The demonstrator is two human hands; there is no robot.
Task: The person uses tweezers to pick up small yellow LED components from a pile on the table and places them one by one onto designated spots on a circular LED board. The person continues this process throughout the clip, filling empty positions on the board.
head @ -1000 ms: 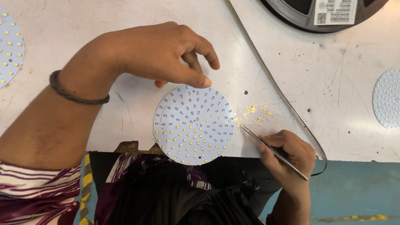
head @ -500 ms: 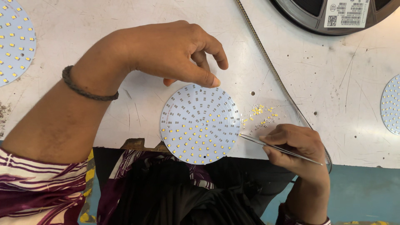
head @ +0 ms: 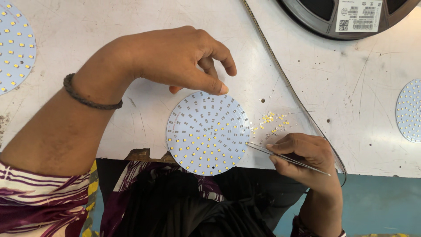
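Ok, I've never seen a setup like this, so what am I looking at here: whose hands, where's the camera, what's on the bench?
The camera sits on a person's head and looks down at their own hands. The left hand steadies the top edge of a round white board studded with small yellow chips. The right hand holds thin metal tweezers, tips at the board's right edge. Loose yellow chips lie beside it on the scratched white bench. More round boards sit at both sides, and a dark reel feeds a thin tape.

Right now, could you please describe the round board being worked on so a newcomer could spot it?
On the white table, find the round board at the near edge, between the left hand and the tweezers. Unlike the two edge boards, it is only partly filled with yellow chips.
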